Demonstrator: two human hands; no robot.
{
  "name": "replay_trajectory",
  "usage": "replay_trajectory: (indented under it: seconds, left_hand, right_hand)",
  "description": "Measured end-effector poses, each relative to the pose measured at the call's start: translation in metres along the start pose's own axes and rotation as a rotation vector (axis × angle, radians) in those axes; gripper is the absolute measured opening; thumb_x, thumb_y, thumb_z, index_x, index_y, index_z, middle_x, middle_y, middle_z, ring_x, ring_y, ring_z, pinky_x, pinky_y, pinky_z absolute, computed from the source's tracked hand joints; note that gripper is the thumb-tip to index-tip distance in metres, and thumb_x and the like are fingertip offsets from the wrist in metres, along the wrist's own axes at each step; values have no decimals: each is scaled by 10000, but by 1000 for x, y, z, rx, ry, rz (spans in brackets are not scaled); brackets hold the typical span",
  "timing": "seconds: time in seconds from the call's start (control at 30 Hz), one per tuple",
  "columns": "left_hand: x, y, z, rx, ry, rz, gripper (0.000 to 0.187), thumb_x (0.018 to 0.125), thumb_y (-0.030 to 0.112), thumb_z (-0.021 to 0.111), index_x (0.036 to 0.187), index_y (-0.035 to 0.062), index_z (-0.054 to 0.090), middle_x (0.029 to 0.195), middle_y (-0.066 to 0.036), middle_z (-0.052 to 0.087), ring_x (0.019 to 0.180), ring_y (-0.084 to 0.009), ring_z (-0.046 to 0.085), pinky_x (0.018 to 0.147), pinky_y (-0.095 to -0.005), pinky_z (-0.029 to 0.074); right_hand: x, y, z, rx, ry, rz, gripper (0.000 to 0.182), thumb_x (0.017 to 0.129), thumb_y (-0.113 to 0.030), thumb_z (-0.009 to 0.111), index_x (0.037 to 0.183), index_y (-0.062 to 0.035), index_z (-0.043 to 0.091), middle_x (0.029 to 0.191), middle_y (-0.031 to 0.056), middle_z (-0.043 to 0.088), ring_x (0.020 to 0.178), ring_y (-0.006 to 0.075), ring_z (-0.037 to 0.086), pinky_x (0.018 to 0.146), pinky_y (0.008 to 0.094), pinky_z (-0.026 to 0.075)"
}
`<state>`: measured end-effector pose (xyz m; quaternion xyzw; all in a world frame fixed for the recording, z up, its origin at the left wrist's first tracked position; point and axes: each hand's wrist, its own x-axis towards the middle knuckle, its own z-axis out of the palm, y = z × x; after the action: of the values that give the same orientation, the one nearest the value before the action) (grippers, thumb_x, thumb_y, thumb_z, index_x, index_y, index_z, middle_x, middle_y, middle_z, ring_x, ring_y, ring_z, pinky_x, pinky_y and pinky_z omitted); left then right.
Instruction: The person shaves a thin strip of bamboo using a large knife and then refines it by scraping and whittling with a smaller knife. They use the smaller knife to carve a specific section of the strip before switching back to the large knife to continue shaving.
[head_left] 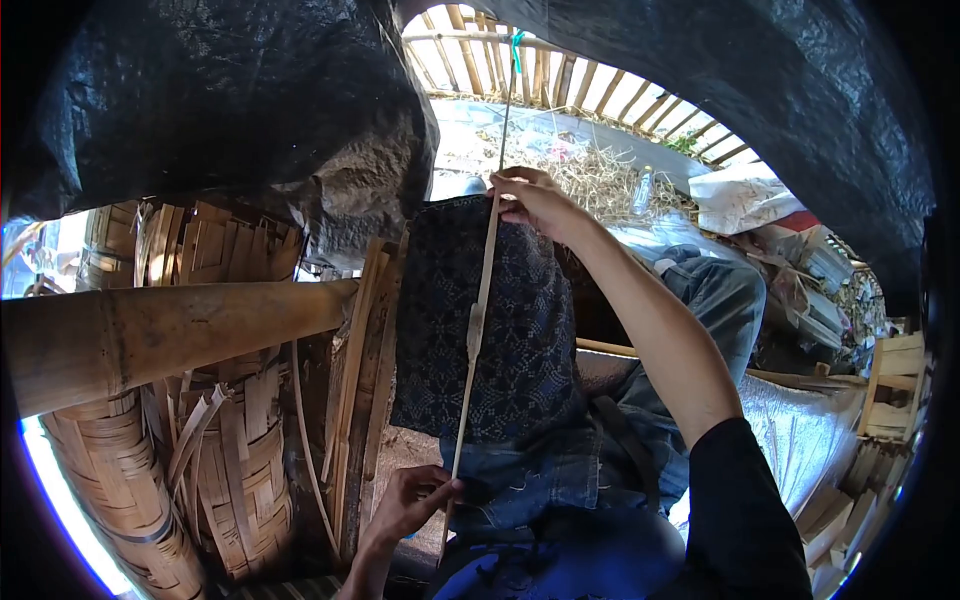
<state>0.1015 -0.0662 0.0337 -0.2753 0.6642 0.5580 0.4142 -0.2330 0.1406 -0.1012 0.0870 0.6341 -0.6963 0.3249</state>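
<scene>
A long thin bamboo strip (473, 345) runs from near my lap up across a dark patterned cloth (520, 330) draped over my left knee. My left hand (410, 500) pinches the strip's lower end close to my body. My right hand (538, 200) grips the strip near the top of the knee, arm stretched forward. Above that hand the strip continues as a thin sliver (508, 100) toward the roof. My jeans (700, 300) show beside the cloth.
A thick bamboo pole (160, 340) crosses at the left. Woven bamboo baskets (210, 460) and loose strips (355, 380) stand below it. Black tarp (230, 100) hangs overhead. A silver mat (800, 440), a wooden crate (895, 385) and straw litter (600, 175) lie to the right.
</scene>
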Motion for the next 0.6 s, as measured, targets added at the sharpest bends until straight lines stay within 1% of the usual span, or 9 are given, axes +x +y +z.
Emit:
replay_trajectory:
  seconds: [0.13, 0.2, 0.33, 0.37, 0.47, 0.5, 0.53, 0.57, 0.6]
  left_hand:
    - [6, 11, 3, -5, -14, 79, 297, 880, 254, 666, 912, -42, 650, 801, -117, 674, 710, -145, 659, 644, -284, 532]
    - [18, 22, 5, -89, 95, 133, 313, 889, 265, 653, 944, -42, 640, 823, -119, 667, 684, -136, 646, 634, -276, 525]
    - [41, 40, 3, -33, 153, 138, 308, 896, 256, 642, 935, -50, 636, 752, -99, 657, 650, -134, 634, 597, -266, 517]
    - [44, 41, 6, -54, 182, 165, 317, 892, 287, 638, 864, -28, 649, 670, -73, 641, 570, -116, 611, 530, -237, 488]
    - [45, 46, 11, -49, 213, 140, 319, 893, 285, 632, 870, -33, 654, 670, -79, 641, 560, -125, 616, 523, -241, 489]
    - [45, 47, 11, -52, 207, 144, 319, 893, 285, 632, 870, -33, 654, 670, -79, 641, 560, -125, 616, 523, -241, 489]
    - [46, 47, 11, -54, 217, 132, 330, 894, 292, 628, 876, -36, 657, 669, -84, 641, 557, -133, 619, 520, -245, 494]
    - [47, 48, 12, -55, 228, 119, 340, 895, 300, 624, 882, -39, 660, 667, -89, 641, 554, -140, 623, 518, -250, 498]
    - [46, 55, 12, -9, 232, 108, 371, 898, 324, 614, 897, -44, 658, 657, -109, 639, 564, -157, 629, 550, -282, 537]
  right_hand:
    - [7, -4, -3, 65, -1, -11, 250, 871, -229, 675, 1022, -55, 580, 894, 51, 652, 786, 107, 639, 765, 253, 578]
    - [7, -6, -4, 56, -15, -4, 252, 867, -225, 680, 1018, -53, 575, 895, 53, 658, 776, 114, 642, 769, 258, 580]
    - [-4, -16, -9, -49, 11, 9, 345, 906, -281, 620, 1129, -29, 540, 1003, 95, 642, 837, 141, 641, 797, 276, 576]
    - [-11, -19, -10, -107, 50, 31, 380, 926, -296, 586, 1175, -17, 521, 1056, 119, 630, 862, 159, 640, 816, 288, 571]
    - [-80, -30, -44, -338, 162, -221, 412, 961, -327, 507, 1260, -46, 476, 1161, 169, 577, 946, 221, 634, 884, 324, 532]
    - [-126, -38, -48, -355, 275, -271, 401, 975, -339, 466, 1260, -57, 470, 1190, 154, 563, 1041, 224, 608, 893, 335, 525]
    - [-157, -17, -66, -225, 386, -347, 394, 993, -312, 417, 1296, -61, 439, 1292, 150, 509, 1176, 248, 535, 951, 396, 493]
    - [-88, 50, -145, 468, 110, -143, 454, 969, -336, 473, 1356, -113, 390, 1348, 144, 460, 1237, 242, 473, 1015, 402, 413]
    - [-23, 111, -217, 1145, 33, 182, 543, 945, -361, 528, 1416, -166, 341, 1405, 139, 411, 1298, 236, 411, 1080, 408, 334]
